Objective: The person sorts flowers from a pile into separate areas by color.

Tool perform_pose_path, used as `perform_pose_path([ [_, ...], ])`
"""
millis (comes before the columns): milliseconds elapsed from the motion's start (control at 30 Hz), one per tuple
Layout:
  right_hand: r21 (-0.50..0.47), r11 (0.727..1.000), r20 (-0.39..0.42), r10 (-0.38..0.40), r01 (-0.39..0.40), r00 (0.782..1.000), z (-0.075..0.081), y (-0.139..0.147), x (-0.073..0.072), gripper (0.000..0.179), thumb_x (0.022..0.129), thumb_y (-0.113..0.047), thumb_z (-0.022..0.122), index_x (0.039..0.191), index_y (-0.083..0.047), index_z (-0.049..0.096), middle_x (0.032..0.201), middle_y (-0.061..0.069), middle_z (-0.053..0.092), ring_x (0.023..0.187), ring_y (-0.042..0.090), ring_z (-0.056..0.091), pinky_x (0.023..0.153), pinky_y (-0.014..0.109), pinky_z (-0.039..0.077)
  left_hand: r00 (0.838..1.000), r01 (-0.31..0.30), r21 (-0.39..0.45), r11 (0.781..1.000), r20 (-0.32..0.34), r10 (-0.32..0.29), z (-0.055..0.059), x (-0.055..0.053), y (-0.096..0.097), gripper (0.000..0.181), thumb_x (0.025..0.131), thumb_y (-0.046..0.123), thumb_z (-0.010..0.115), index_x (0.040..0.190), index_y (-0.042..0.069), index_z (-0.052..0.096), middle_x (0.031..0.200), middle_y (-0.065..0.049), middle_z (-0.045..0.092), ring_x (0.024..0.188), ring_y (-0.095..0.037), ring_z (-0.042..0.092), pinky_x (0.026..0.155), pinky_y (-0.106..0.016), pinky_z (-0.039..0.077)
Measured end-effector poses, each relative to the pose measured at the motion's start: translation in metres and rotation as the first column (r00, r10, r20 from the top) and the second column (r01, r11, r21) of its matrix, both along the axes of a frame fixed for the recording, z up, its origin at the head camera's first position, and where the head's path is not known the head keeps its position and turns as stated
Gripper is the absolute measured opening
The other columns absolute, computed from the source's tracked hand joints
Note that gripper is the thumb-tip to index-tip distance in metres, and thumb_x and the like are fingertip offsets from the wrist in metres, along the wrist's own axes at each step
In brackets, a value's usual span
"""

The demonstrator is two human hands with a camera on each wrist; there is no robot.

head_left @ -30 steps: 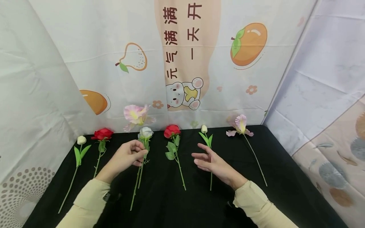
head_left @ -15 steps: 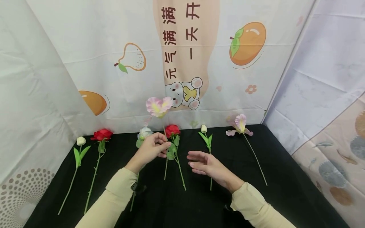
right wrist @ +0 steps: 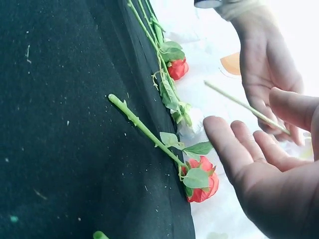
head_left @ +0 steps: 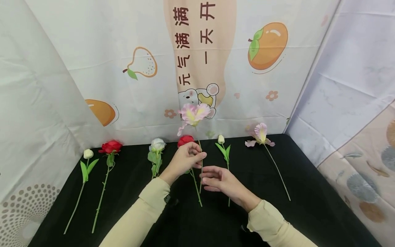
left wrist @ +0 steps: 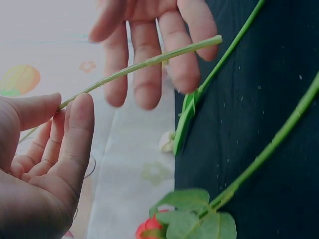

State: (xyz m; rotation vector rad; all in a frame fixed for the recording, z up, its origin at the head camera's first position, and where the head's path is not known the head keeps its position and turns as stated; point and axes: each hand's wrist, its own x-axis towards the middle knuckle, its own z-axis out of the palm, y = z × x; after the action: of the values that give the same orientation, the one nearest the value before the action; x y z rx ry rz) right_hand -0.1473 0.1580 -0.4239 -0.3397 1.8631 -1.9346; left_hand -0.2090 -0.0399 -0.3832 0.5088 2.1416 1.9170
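Observation:
My left hand (head_left: 184,160) pinches the thin green stem of a pink-and-yellow artificial iris (head_left: 193,115) between thumb and fingers. The bloom stands upright against the back cloth, above the table. In the left wrist view, the bare lower end of the stem (left wrist: 149,61) sticks out past the left fingertips. My right hand (head_left: 226,183) is beside that lower stem, its fingers stretched out and not closed round it; whether they touch it I cannot tell. Behind the left hand lies a red rose (head_left: 185,140), partly hidden. A white tulip (head_left: 221,139) lies just beyond the right hand.
On the black tablecloth (head_left: 129,219) lie another white tulip (head_left: 88,154) and another red rose (head_left: 111,146) at the left. A white rose (head_left: 157,145) is left of centre, and a second pink iris (head_left: 260,133) at the right. A printed cloth hangs behind.
My left hand has carried the pink iris rightward, from over the white rose to in front of the central red rose. My right hand has shifted slightly left, closer to the stem.

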Motion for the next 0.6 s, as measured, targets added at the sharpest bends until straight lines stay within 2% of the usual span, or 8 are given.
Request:
perform_pose_path([
  [100, -0.008, 1.000, -0.016, -0.024, 0.024, 1.000, 0.000, 0.000, 0.000, 0.054, 0.100, -0.018, 0.067, 0.141, 0.010, 0.046, 0.134, 0.027, 0.057, 0.116, 0.032, 0.065, 0.093, 0.043, 0.056, 1.000, 0.007, 0.016, 1.000, -0.008, -0.007, 0.002, 0.000, 0.009, 0.020, 0.097, 0.010, 0.071, 0.105, -0.001, 0.058, 0.086, -0.012, 0.063, 0.070, -0.019, 0.067, 0.069, -0.037, 0.062],
  [333, -0.057, 0.993, -0.055, -0.105, 0.102, 0.993, -0.003, 0.004, 0.002, 0.033, 0.100, -0.008, 0.066, 0.127, 0.006, 0.055, 0.109, 0.012, 0.070, 0.097, 0.026, 0.072, 0.084, 0.042, 0.060, 0.999, 0.029, 0.032, 0.999, -0.017, -0.029, 0.002, 0.000, 0.018, 0.019, 0.097, 0.011, 0.071, 0.105, -0.001, 0.058, 0.084, -0.016, 0.065, 0.069, -0.018, 0.066, 0.069, -0.037, 0.062],
  [600, -0.066, 0.992, -0.072, -0.110, 0.105, 0.991, -0.004, 0.009, 0.003, 0.027, 0.100, -0.007, 0.066, 0.123, 0.004, 0.056, 0.103, 0.010, 0.071, 0.094, 0.025, 0.072, 0.082, 0.042, 0.060, 1.000, 0.028, 0.018, 0.999, 0.000, -0.028, 0.002, -0.001, 0.025, 0.026, 0.096, 0.012, 0.072, 0.111, -0.004, 0.058, 0.091, -0.017, 0.067, 0.071, -0.019, 0.067, 0.070, -0.038, 0.062],
])
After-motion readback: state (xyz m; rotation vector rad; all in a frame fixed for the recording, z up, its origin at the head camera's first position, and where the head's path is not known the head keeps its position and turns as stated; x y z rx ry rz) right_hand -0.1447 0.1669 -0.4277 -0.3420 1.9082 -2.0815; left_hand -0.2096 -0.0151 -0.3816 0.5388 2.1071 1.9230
